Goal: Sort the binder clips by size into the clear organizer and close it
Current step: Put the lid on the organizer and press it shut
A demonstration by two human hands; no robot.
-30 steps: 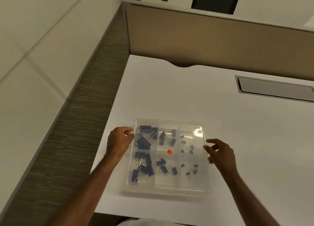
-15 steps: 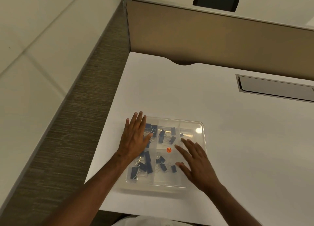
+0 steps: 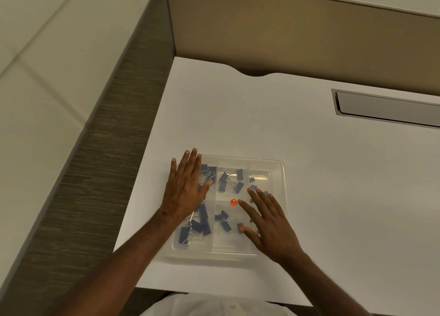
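The clear organizer (image 3: pixel 281 173) lies on the white desk (image 3: pixel 262 115) near its front left corner, with its clear lid on. Blue binder clips show through the lid: large ones (image 3: pixel 200 225) in the left compartments, medium ones (image 3: pixel 229 181) in the middle, small ones (image 3: pixel 252 179) on the right. An orange dot (image 3: pixel 233 202) marks the lid's centre. My left hand (image 3: pixel 185 187) lies flat, fingers spread, on the lid's left side. My right hand (image 3: pixel 269 223) lies flat on the lid's right side. Neither hand holds anything.
A tan partition (image 3: pixel 297 37) stands along the desk's back edge. A metal cable flap (image 3: pixel 385 108) is set into the desk at the back right. The desk's left edge drops to a dark carpet strip (image 3: pixel 95 173).
A second ago both hands gripped the organizer's side edges. They have since moved on top and lie flat on the lid. The view has also moved closer.
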